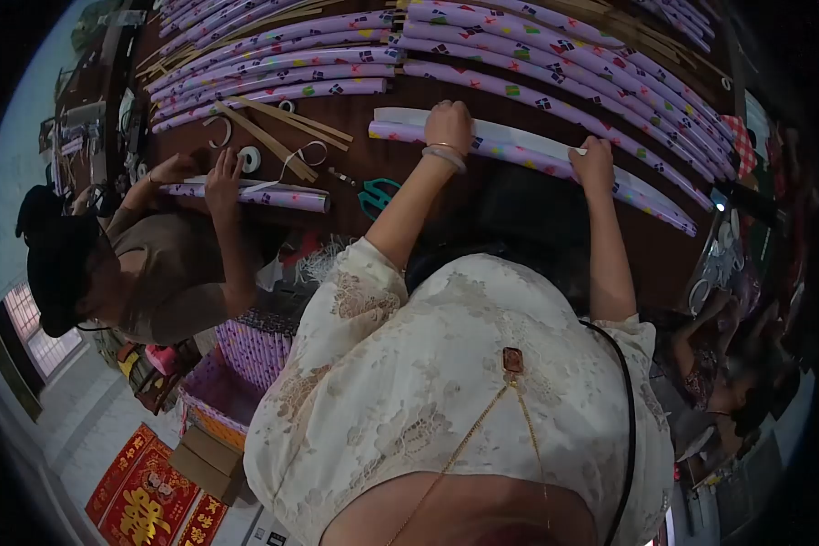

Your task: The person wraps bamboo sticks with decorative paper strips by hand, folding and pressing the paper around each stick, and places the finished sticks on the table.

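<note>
A long roll of purple patterned paper lies across the table in front of me, with a strip of its white underside showing along the far edge. My left hand has its fingers curled closed over the roll left of its middle. Farther right, my right hand is closed on the same roll, thumb at the white strip. Teal-handled scissors rest on the table left of my left forearm.
Finished-looking purple rolls lie in rows beyond my hands. Flat tan strips and a white tape roll are at the left. A co-worker there handles another purple roll. A purple-lined basket stands below.
</note>
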